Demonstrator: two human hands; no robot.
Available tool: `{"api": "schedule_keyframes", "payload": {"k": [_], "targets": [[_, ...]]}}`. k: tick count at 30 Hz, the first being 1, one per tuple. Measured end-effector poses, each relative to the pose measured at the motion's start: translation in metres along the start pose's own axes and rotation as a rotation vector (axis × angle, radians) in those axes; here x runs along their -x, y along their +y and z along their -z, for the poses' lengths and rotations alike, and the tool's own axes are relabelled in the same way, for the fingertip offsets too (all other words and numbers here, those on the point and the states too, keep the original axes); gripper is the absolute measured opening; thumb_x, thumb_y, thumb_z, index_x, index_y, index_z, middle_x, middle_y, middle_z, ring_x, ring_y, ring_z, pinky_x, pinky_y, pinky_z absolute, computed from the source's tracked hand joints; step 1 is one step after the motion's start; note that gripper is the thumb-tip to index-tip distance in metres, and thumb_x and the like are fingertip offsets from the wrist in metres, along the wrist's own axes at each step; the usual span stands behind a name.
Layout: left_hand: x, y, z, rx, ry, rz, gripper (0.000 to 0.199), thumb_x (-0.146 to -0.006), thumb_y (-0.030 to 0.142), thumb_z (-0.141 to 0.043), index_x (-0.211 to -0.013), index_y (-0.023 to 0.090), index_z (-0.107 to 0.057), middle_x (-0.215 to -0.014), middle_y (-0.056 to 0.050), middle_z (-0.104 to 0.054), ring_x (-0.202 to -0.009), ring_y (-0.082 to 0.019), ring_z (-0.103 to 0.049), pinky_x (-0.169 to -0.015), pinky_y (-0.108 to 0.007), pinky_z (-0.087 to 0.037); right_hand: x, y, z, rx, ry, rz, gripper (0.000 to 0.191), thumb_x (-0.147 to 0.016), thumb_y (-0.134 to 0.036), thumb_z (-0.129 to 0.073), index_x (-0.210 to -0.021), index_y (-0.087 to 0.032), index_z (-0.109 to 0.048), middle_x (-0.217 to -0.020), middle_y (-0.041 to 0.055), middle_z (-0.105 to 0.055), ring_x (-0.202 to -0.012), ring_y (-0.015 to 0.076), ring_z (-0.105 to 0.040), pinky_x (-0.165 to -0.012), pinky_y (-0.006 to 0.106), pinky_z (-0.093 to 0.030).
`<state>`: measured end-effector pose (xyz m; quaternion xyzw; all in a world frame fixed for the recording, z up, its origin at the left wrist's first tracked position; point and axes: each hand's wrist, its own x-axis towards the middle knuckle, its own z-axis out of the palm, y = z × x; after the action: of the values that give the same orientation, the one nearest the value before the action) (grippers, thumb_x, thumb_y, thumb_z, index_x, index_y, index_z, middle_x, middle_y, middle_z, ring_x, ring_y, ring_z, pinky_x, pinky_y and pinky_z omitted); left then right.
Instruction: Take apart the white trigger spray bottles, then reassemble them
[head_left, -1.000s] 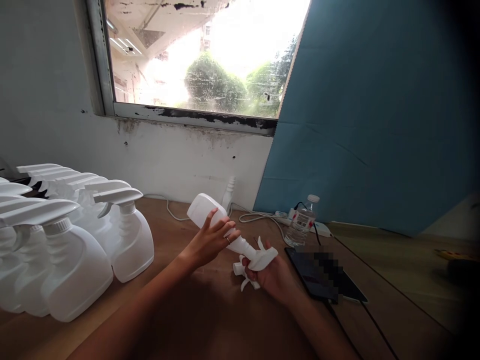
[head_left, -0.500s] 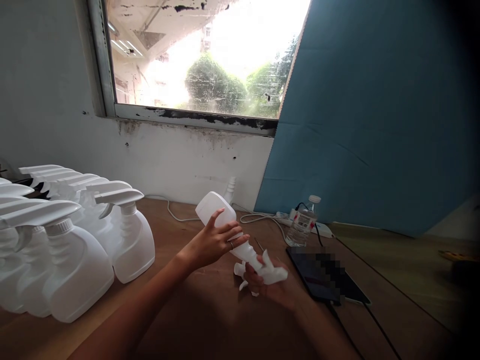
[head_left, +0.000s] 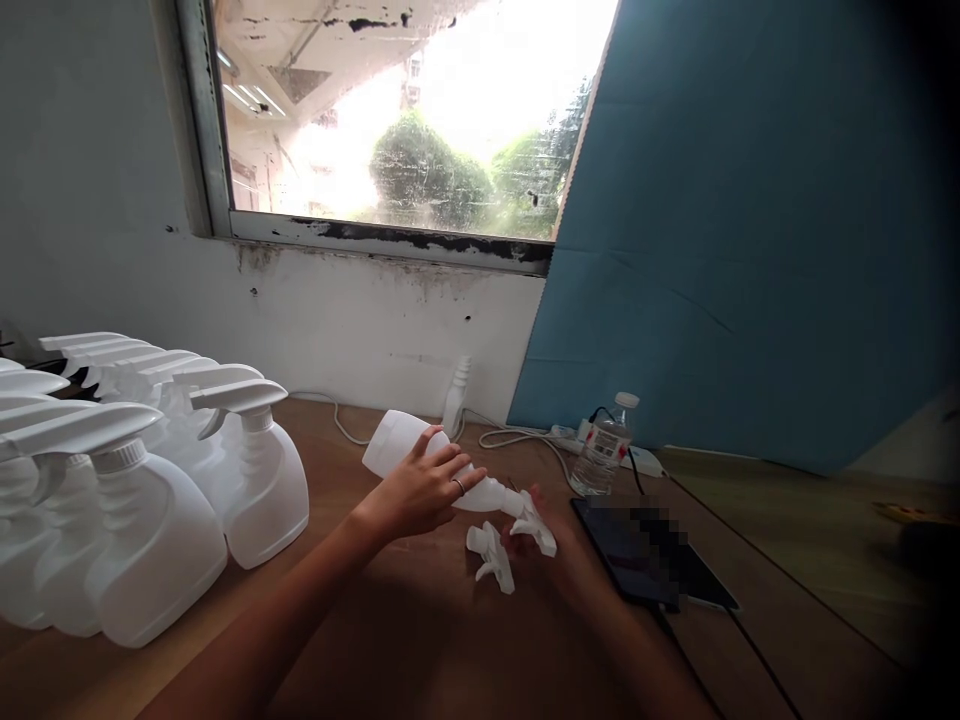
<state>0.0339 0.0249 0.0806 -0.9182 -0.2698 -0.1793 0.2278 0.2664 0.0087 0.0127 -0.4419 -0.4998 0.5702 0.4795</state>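
My left hand (head_left: pixel 431 485), with a ring on one finger, wraps over the middle of a white spray bottle (head_left: pixel 396 440). The bottle lies tilted over, its base to the upper left and its neck to the lower right. At the neck is a white trigger spray head (head_left: pixel 534 527), held from behind by my right hand (head_left: pixel 551 525), whose fingers are partly hidden. A second trigger spray head (head_left: pixel 493 560) lies loose on the table just beside that hand.
On the left stand several white spray bottles (head_left: pixel 165 545) with heads on. Another white bottle (head_left: pixel 455 395) stands at the wall. To the right are a clear water bottle (head_left: pixel 602 450), a power strip (head_left: pixel 645 460), cables and a dark phone (head_left: pixel 626 550) on the wooden table (head_left: pixel 420 650).
The held bottle has swung to a flatter tilt, its base moving left and down. The spray head at its neck has turned, and the loose one on the table shows more fully.
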Motion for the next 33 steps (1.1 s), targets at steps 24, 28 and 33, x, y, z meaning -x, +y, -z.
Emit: {"api": "schedule_keyframes", "payload": {"k": [24,28,33], "targets": [[-0.017,-0.068,-0.067,0.618,0.402,0.744,0.055,-0.082,0.039,-0.062,-0.132,0.021,-0.045,-0.134,-0.011,-0.054,-0.128,-0.026,-0.044,-0.11,-0.043,-0.03,-0.023,0.011,0.046,-0.684,0.438,0.134,0.017,-0.068,-0.032,-0.066,-0.076,-0.021,-0.055,-0.059,-0.0045,-0.059,-0.045,0.0108,-0.05,-0.053,0.029,-0.049],[-0.054,-0.111,-0.097,0.845,0.547,0.911,0.054,-0.086,0.034,-0.057,-0.134,0.016,-0.04,-0.136,-0.014,-0.051,-0.127,-0.023,-0.047,-0.106,-0.035,-0.037,-0.029,0.021,0.05,-0.683,0.459,0.135,0.018,-0.068,-0.03,-0.066,-0.077,-0.022,-0.054,-0.061,-0.0046,-0.06,-0.046,0.0113,-0.051,-0.053,0.029,-0.049],[-0.092,-0.147,-0.136,0.972,0.587,0.952,0.056,-0.088,0.034,-0.052,-0.138,0.012,-0.038,-0.141,-0.016,-0.048,-0.128,-0.024,-0.047,-0.106,-0.036,-0.038,-0.036,0.028,0.05,-0.674,0.448,0.139,0.022,-0.067,-0.031,-0.069,-0.076,-0.02,-0.053,-0.061,-0.0044,-0.059,-0.046,0.0102,-0.051,-0.05,0.027,-0.046]]}}
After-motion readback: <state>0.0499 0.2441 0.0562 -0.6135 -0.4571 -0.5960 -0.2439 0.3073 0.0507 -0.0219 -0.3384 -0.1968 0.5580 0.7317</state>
